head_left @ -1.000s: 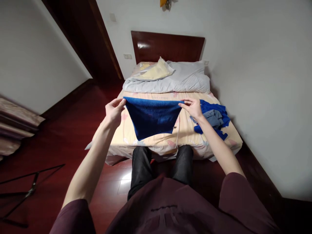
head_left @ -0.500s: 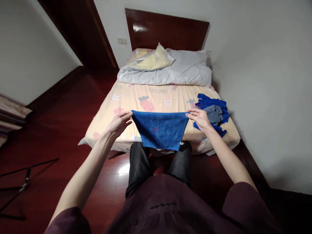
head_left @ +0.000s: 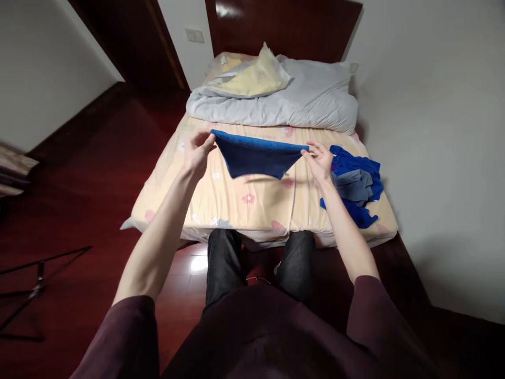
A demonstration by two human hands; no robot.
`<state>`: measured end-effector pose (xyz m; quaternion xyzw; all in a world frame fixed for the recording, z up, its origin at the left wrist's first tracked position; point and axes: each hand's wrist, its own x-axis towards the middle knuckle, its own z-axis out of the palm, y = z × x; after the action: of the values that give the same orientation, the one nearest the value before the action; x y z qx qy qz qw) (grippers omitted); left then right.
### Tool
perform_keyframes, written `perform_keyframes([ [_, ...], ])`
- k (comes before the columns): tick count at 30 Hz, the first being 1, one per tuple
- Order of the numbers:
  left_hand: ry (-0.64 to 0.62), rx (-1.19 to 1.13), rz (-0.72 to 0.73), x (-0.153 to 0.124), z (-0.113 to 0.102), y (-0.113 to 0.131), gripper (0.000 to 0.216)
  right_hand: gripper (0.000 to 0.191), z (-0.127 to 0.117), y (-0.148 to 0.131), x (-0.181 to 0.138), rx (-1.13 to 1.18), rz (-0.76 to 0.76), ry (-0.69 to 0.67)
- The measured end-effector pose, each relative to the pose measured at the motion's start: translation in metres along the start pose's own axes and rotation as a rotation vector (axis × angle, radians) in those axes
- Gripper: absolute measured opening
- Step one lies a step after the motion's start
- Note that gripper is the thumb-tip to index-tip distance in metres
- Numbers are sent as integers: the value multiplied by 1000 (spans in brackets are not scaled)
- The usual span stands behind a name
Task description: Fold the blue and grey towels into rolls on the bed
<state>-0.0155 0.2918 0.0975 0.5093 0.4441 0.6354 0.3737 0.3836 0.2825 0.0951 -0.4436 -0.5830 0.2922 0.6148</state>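
Note:
A blue towel [head_left: 256,155] is stretched between my two hands above the bed, its lower edge hanging free. My left hand [head_left: 199,150] pinches the towel's upper left corner between thumb and fingers. At the opposite upper corner, my right hand [head_left: 319,159] is closed on the cloth in the same way. The towel's near face lies in shadow, and only a strip along the top is brightly lit. Just beyond my right wrist, a rumpled pile of blue cloth [head_left: 357,160] lies on the bed with a grey cloth [head_left: 353,187] on top.
The bed [head_left: 252,210] has a peach patterned sheet. A grey quilt [head_left: 315,97] and a yellow pillow [head_left: 260,79] lie near the dark headboard [head_left: 284,29]. Black tripod legs [head_left: 39,287] stand on the red floor at left. A wall [head_left: 442,131] borders the right side.
Both hands have moved forward with the towel, farther over the bed and away from my knees. The towel has swung outward, and its near face has turned darker.

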Motion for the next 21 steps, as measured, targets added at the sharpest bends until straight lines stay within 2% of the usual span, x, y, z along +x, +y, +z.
perform_keyframes([
  [3,-17,35,125,-16,-19,-32,57,59,-2,15,-20,-52,-28,3],
  [5,-34,90,97,-45,-32,-64,56,54,0,35,-51,-91,14,-4],
  [8,-44,190,-82,-106,-45,-120,56,47,8,78,-116,-164,165,-21],
  [10,-53,274,-278,-150,-49,-153,54,44,15,109,-163,-203,317,-38],
  [12,-71,363,-427,-187,-51,-178,46,38,21,137,-205,-236,484,-89],
  [14,-70,410,-490,-212,-51,-195,38,32,25,159,-235,-243,579,-133],
  [17,-33,434,-523,-225,-49,-211,36,34,28,179,-253,-224,594,-141],
  [21,34,421,-550,-216,-44,-225,49,45,32,194,-247,-159,600,-50],
])
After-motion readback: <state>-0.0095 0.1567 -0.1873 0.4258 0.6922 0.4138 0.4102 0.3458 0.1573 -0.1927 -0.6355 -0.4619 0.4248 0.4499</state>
